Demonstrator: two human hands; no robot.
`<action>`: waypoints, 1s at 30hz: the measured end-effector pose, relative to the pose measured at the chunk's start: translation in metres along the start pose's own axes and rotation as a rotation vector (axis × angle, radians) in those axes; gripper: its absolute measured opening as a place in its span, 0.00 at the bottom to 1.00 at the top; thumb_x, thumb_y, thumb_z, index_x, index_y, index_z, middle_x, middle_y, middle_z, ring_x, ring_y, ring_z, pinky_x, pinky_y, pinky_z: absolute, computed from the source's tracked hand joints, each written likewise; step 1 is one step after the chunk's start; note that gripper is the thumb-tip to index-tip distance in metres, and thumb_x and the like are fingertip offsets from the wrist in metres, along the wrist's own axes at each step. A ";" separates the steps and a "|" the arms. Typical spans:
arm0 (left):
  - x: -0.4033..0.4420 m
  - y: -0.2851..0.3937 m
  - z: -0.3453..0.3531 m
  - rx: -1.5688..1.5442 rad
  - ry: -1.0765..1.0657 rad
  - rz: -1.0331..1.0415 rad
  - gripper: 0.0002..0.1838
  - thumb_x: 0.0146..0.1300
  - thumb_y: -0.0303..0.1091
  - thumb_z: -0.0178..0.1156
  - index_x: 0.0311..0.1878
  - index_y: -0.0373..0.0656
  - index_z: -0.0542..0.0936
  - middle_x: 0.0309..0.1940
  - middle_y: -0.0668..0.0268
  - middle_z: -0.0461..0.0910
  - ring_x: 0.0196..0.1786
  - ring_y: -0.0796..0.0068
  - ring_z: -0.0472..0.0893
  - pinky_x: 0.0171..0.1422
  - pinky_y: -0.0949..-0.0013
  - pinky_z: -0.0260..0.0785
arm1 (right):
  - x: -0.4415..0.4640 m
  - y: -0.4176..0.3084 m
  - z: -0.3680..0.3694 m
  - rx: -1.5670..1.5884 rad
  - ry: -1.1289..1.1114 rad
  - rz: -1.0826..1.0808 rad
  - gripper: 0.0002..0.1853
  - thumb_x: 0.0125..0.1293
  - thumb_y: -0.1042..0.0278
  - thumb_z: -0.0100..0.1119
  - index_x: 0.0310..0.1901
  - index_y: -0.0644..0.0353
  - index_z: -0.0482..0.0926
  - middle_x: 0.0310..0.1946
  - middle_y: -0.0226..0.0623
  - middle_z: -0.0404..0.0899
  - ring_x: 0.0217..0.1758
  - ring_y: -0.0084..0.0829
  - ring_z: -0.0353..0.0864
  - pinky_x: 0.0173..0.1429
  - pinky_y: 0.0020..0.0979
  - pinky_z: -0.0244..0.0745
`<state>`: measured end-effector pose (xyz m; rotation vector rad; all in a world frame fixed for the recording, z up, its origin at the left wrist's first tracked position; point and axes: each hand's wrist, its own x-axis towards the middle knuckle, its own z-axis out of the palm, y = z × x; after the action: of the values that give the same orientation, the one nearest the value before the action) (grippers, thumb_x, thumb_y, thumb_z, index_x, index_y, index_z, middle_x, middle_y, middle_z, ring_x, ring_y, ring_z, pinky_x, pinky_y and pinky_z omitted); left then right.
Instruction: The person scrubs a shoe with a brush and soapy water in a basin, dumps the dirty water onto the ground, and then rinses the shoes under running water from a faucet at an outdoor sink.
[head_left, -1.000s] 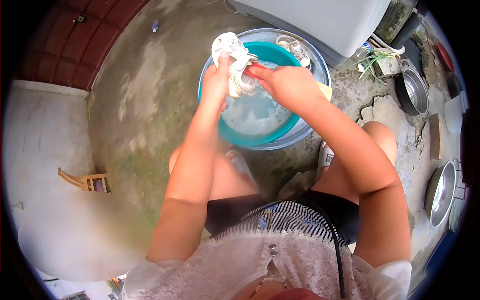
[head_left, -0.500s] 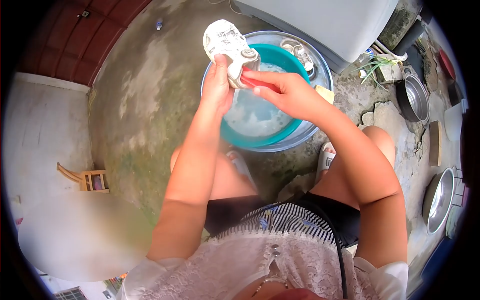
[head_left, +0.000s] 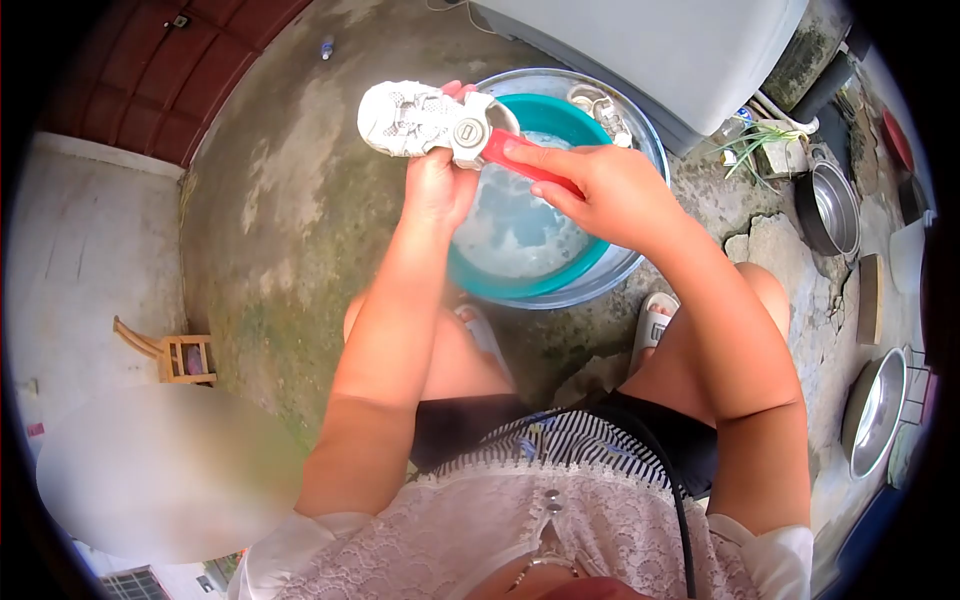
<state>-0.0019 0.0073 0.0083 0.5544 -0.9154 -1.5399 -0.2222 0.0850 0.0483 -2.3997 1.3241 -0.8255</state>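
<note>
A white shoe point(head_left: 405, 119) lies across my left hand point(head_left: 440, 185), which grips it from below with fingertips showing behind it. Its toe points left and its opening faces right. My right hand point(head_left: 615, 195) is closed on a red brush handle point(head_left: 522, 162), whose far end meets the shoe near the opening; any bristles are hidden. Beneath both hands, a teal basin point(head_left: 520, 288) holds cloudy, sudsy water point(head_left: 520, 225). The basin sits inside a larger metal basin point(head_left: 652, 150). Another whitish shoe point(head_left: 600, 108) rests at the metal basin's upper right.
A large grey-white appliance point(head_left: 660, 50) stands beyond the basins. To the right are a metal pot point(head_left: 830, 208), a metal bowl point(head_left: 875, 412), a wooden block point(head_left: 870, 300) and a green plant point(head_left: 762, 145). A wooden chair point(head_left: 185, 358) is at the left.
The held shoe has moved left and turned so that its toe points left. More of the red handle shows now. My right hand has shifted slightly right and down.
</note>
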 end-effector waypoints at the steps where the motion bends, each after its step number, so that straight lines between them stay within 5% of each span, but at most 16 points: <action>1: 0.000 0.000 -0.001 0.023 -0.004 -0.019 0.26 0.77 0.33 0.52 0.75 0.56 0.64 0.73 0.61 0.69 0.70 0.60 0.74 0.74 0.41 0.68 | -0.001 0.002 0.000 -0.021 0.025 0.009 0.26 0.68 0.61 0.64 0.67 0.29 0.77 0.29 0.38 0.83 0.31 0.44 0.83 0.37 0.43 0.78; 4: -0.005 -0.002 0.004 0.089 -0.021 -0.081 0.30 0.77 0.37 0.54 0.78 0.66 0.59 0.75 0.61 0.65 0.72 0.57 0.72 0.72 0.33 0.68 | -0.002 0.008 -0.001 -0.055 0.073 0.044 0.22 0.69 0.58 0.62 0.65 0.32 0.78 0.29 0.38 0.84 0.33 0.43 0.85 0.36 0.44 0.79; 7: -0.007 -0.006 0.007 0.047 -0.044 -0.061 0.30 0.77 0.38 0.55 0.79 0.62 0.59 0.77 0.61 0.64 0.72 0.58 0.72 0.74 0.36 0.67 | -0.001 0.009 -0.002 -0.014 0.088 0.051 0.22 0.69 0.58 0.61 0.65 0.33 0.78 0.29 0.38 0.84 0.33 0.43 0.85 0.36 0.44 0.79; 14: -0.004 -0.018 0.016 0.117 -0.025 -0.054 0.29 0.76 0.38 0.57 0.74 0.36 0.64 0.70 0.53 0.72 0.72 0.61 0.73 0.77 0.57 0.68 | 0.000 -0.001 0.023 -0.143 0.037 0.125 0.21 0.69 0.59 0.61 0.64 0.45 0.78 0.29 0.42 0.83 0.32 0.45 0.84 0.34 0.46 0.78; 16: -0.002 -0.022 0.012 0.222 -0.026 0.000 0.29 0.76 0.37 0.57 0.74 0.36 0.64 0.69 0.53 0.73 0.71 0.62 0.74 0.76 0.57 0.69 | 0.002 0.001 0.044 -0.204 0.087 0.100 0.17 0.69 0.59 0.62 0.57 0.54 0.81 0.29 0.43 0.83 0.30 0.46 0.84 0.34 0.44 0.77; 19: -0.005 -0.021 0.011 0.252 -0.014 0.015 0.28 0.75 0.35 0.57 0.74 0.36 0.65 0.66 0.55 0.75 0.69 0.62 0.75 0.72 0.55 0.73 | 0.016 -0.012 0.051 0.781 0.019 0.299 0.12 0.70 0.59 0.61 0.49 0.54 0.84 0.28 0.43 0.82 0.30 0.46 0.84 0.35 0.45 0.78; 20: -0.006 -0.018 0.010 0.231 -0.021 0.002 0.27 0.75 0.35 0.57 0.74 0.36 0.66 0.66 0.55 0.75 0.68 0.62 0.76 0.72 0.54 0.74 | 0.015 -0.017 0.033 0.982 -0.147 0.511 0.11 0.70 0.59 0.60 0.44 0.57 0.84 0.29 0.43 0.82 0.32 0.47 0.85 0.37 0.45 0.78; 23: -0.005 -0.018 0.002 0.256 0.027 -0.052 0.26 0.76 0.34 0.57 0.74 0.38 0.67 0.67 0.58 0.75 0.67 0.66 0.76 0.70 0.58 0.73 | 0.012 0.003 0.043 0.100 0.043 0.160 0.12 0.71 0.59 0.60 0.45 0.56 0.84 0.29 0.44 0.83 0.34 0.47 0.85 0.37 0.46 0.78; 24: -0.008 -0.018 0.004 0.271 0.074 -0.080 0.26 0.76 0.33 0.57 0.74 0.39 0.67 0.68 0.58 0.75 0.67 0.67 0.77 0.70 0.60 0.73 | 0.015 -0.004 0.033 -0.111 -0.043 0.213 0.11 0.71 0.63 0.57 0.50 0.53 0.83 0.35 0.47 0.86 0.37 0.45 0.87 0.42 0.45 0.80; 27: -0.009 -0.017 0.005 0.341 0.120 -0.077 0.25 0.77 0.32 0.55 0.74 0.40 0.68 0.67 0.59 0.76 0.65 0.69 0.79 0.69 0.64 0.72 | 0.017 0.012 0.068 -0.295 0.018 0.125 0.12 0.72 0.60 0.59 0.52 0.52 0.83 0.27 0.44 0.82 0.32 0.45 0.85 0.34 0.45 0.78; 30: -0.003 -0.024 -0.010 0.433 0.086 -0.023 0.25 0.77 0.33 0.55 0.73 0.37 0.67 0.64 0.57 0.77 0.62 0.67 0.80 0.66 0.61 0.75 | 0.021 0.017 0.094 0.424 0.138 0.100 0.15 0.73 0.62 0.57 0.57 0.55 0.81 0.29 0.42 0.82 0.32 0.42 0.85 0.32 0.42 0.77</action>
<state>-0.0083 0.0080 -0.0173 0.9347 -1.1857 -1.3294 -0.1686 0.0553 -0.0285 -1.9634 1.1638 -1.1305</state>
